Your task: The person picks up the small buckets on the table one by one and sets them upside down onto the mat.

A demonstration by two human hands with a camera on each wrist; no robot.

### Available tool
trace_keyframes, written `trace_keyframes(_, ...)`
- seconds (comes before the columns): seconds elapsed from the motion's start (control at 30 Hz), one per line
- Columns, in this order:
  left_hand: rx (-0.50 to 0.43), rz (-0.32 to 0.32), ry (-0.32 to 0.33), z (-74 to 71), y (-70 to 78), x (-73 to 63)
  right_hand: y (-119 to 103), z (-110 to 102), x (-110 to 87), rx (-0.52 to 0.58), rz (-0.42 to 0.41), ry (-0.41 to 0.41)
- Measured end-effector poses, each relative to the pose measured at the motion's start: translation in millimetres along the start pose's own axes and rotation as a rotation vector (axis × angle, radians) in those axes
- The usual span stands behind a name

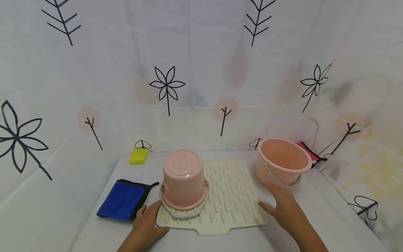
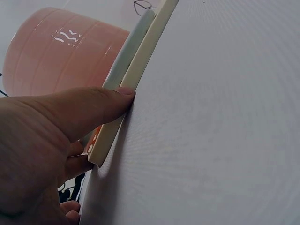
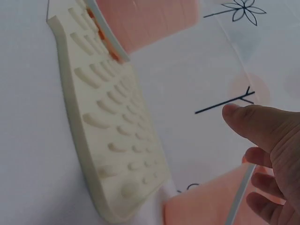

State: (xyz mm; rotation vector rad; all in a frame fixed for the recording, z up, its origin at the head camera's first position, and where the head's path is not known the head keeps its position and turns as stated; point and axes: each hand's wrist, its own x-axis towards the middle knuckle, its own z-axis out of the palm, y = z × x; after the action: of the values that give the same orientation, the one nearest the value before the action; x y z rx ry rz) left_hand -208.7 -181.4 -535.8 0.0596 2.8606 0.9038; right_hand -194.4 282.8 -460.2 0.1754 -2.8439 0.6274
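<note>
Perhaps a jerk by my left hand [image 1: 146,224], pinching the tray's [image 1: 240,204] near-left corner, could slide the upturned bucket [image 1: 183,180], as my right hand [image 1: 281,203], thumb and fingers apart, steadies nothing.

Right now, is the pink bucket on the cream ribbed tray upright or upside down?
Upside down: the bucket shows its flat base on top, its wider rim below, toward the tray.

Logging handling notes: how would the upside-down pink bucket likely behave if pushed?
The upside-down pink bucket probably resists tipping, since its wider rim faces down. Its wall shows shiny highlights, so it may be slippery. It looks like plastic, so probably light.
</note>
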Motion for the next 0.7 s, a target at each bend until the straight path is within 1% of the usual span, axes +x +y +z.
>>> trace_keyframes(0.13,-0.014,-0.007,-0.004,0.7,-0.8,-1.6,-2,-9,5.2,-0.009,-0.028,0.031)
trace_keyframes(0.3,-0.017,0.002,0.000,1.4,-2.3,-3.4,-6,-22,13.5,-0.031,-0.030,0.068)
trace_keyframes(0.43,-0.019,0.003,0.001,0.6,-1.1,-3.2,-7,-29,23.2,-0.084,-0.063,0.146)
trace_keyframes(0.57,-0.034,-0.001,0.006,-0.2,-0.5,-1.6,-4,-34,37.2,-0.131,-0.086,0.211)
trace_keyframes(0.7,-0.044,-0.008,0.006,1.6,-2.4,-0.3,4,-36,53.9,-0.204,-0.146,0.262)
